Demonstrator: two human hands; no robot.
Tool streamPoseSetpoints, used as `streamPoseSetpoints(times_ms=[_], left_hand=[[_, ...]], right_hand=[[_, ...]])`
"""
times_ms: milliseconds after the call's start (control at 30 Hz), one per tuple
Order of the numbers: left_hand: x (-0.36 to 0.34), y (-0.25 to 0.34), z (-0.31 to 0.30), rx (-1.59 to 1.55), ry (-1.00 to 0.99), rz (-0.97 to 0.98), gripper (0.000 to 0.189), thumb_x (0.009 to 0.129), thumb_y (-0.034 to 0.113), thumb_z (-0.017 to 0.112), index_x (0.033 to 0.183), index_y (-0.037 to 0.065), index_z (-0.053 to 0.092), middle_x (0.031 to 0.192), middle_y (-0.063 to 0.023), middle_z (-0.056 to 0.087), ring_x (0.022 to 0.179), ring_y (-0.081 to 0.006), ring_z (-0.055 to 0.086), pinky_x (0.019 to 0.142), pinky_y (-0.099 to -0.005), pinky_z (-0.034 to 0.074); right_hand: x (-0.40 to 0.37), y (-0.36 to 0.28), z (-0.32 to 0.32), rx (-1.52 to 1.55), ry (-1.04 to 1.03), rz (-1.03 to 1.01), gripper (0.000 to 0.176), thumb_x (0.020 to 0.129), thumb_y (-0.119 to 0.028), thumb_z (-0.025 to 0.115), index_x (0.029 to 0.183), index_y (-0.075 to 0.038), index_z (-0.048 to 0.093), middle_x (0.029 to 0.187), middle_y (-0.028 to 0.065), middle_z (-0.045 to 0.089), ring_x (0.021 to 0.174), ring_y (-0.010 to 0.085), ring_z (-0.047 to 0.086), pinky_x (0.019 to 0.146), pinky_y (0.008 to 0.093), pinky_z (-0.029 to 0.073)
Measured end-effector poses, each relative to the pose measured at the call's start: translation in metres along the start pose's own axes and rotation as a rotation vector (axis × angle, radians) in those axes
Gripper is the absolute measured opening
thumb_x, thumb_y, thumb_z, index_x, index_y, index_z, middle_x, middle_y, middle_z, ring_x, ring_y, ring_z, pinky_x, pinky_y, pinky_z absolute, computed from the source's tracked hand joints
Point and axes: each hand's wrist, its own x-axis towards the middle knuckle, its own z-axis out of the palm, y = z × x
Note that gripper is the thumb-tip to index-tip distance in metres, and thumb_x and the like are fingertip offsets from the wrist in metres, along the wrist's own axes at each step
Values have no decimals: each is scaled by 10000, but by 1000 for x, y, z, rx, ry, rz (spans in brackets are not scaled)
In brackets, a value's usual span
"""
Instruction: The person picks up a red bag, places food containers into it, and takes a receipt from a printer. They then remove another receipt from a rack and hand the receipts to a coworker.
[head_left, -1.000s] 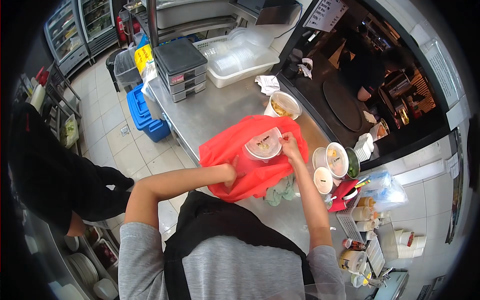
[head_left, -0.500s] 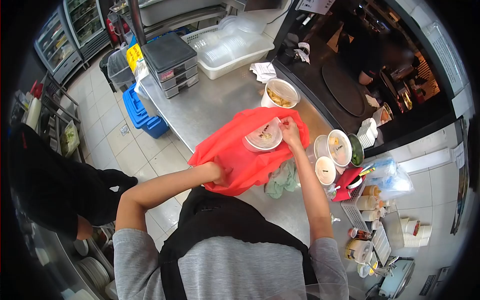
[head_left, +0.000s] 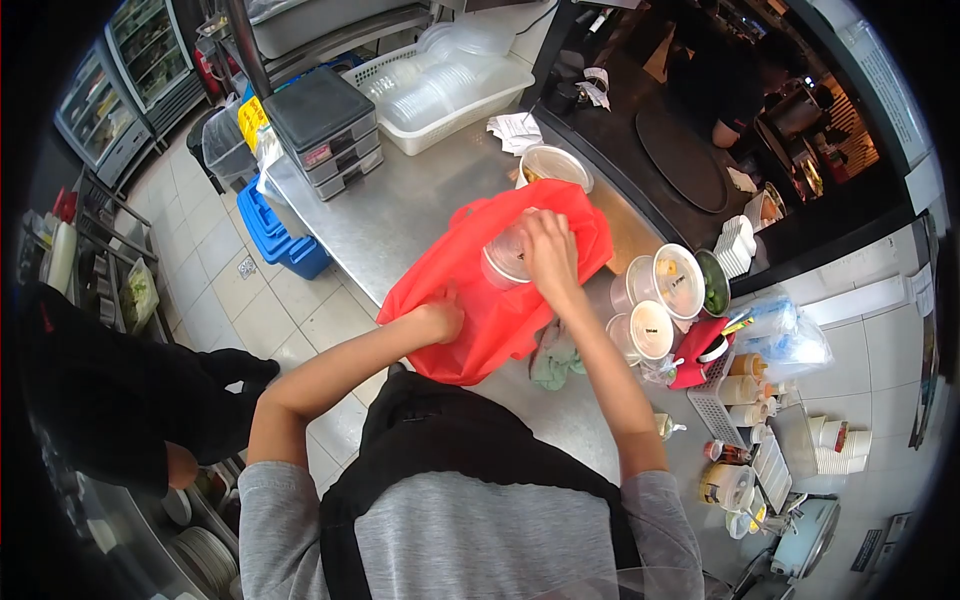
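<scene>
Right hand (head_left: 550, 250) moved over tub (head_left: 503, 262), red bag (head_left: 425, 285) stretching away rightward.

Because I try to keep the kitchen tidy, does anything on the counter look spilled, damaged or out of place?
No spill or damage stands out. Only the crumpled green cloth lies bunched on the counter beside the red bag, near lidded tubs, which looks slightly untidy.

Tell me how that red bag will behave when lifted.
The red bag will probably flop, since its walls are creased and slumped. Its thin-looking edge suggests it is light by itself. The round tub in its opening could tip if those soft sides rise unevenly.
</scene>
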Motion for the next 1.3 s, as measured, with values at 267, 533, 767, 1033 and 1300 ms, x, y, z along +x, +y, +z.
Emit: streamPoseSetpoints(times_ms=[267,533,767,1033,1300], left_hand=[[-8,4,3,-101,-75,-69,744,853,280,419,1401,-52,42,1419,-353,10,1293,-516,165,1045,-529,224],[-10,3,3,-63,-158,-52,701,849,155,367,1397,-52,-17,1421,-344,-45,1312,-502,114,1063,-542,162],[-11,2,4,-168,-118,-51,662,872,179,326,1405,-33,-4,1423,-342,-33,1289,-549,89,1040,-610,131],[-4,1,15,-122,-91,-31,620,888,222,282,1409,-25,53,1430,-329,8,1284,-558,88,1039,-607,146],[-26,-10,-17,-123,-53,16,591,856,351,462,1294,-31,357,1309,-293,356,1164,-433,426,952,-470,368]], right_hand=[[-53,-45,73,362,-607,133,179,779,-16,538,949,0,592,993,207,563,905,411,551,749,451,463],[-69,-39,128,480,-227,403,230,778,-47,576,1006,-37,595,1049,174,566,860,397,572,700,457,473],[-76,-44,129,386,-117,301,155,788,-85,584,935,-52,617,996,155,577,802,379,581,678,464,467],[-74,-46,133,206,-256,296,196,862,-99,461,1034,-15,499,998,188,557,795,372,588,704,460,475],[-112,-44,-34,980,-281,467,95,896,-93,521,934,-13,487,828,58,565,741,111,564,675,252,460]])
